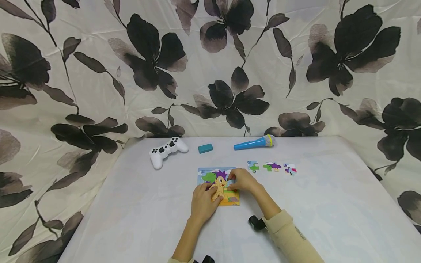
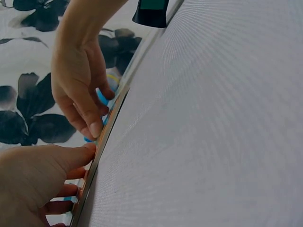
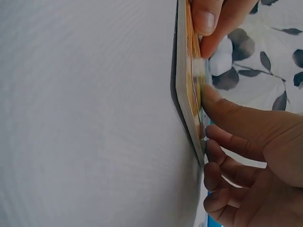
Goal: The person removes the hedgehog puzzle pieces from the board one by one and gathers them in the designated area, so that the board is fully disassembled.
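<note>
A jigsaw puzzle [image 1: 233, 201] with a purple-haired cartoon figure lies on the table in the head view. My left hand [image 1: 203, 202] rests on its left and lower part, fingers spread over the picture. At the puzzle's upper right, my right hand [image 1: 244, 180] pinches a light-blue puzzle piece [image 1: 231, 182] between thumb and fingers, low over the picture. The right wrist view shows the thumb [image 3: 227, 106] at the board's surface and the other fingers curled near its edge. Both hands hide parts of the picture.
Loose puzzle pieces lie right of the board: a green one [image 1: 253, 166], a purple-green one [image 1: 272, 166] and one with a wheel [image 1: 291, 169]. Behind stand a white game controller [image 1: 168, 150], a teal block [image 1: 205, 148] and a blue toy microphone [image 1: 253, 143]. Floral cloth [image 1: 223, 73] hangs behind.
</note>
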Motion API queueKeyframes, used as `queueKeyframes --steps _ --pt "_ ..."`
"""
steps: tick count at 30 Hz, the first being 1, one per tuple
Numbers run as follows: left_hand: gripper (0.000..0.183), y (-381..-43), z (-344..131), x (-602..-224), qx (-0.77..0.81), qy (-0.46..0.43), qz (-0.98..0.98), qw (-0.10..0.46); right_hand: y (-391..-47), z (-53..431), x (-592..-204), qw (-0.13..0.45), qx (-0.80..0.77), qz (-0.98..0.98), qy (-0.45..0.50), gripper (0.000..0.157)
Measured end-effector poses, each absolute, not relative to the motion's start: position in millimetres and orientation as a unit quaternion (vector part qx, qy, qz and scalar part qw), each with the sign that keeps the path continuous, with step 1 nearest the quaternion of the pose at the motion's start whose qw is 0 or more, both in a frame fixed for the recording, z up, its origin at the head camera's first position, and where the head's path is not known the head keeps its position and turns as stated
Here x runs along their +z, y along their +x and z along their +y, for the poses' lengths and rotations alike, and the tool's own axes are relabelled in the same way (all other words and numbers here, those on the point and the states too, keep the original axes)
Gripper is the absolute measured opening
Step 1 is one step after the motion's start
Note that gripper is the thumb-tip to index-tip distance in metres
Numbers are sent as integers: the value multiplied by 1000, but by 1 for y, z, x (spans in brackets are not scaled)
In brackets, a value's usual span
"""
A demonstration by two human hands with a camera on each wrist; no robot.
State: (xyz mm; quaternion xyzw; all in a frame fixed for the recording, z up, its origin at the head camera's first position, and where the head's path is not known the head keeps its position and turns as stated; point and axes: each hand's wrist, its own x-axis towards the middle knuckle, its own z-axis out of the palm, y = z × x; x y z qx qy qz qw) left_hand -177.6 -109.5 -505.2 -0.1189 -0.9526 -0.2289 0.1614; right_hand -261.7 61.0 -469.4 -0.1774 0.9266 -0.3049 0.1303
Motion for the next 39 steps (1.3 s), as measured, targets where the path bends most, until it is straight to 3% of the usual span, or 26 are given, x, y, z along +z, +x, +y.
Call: queueKeyframes --steps 22,39 --pt "40 -179 -108 -505 -229 -117 -953 157 -262 61 -468 108 -305 929 -181 34" --pt "39 -178 -109 -506 -234 -115 -953 156 -258 72 -470 131 -354 901 -213 25"
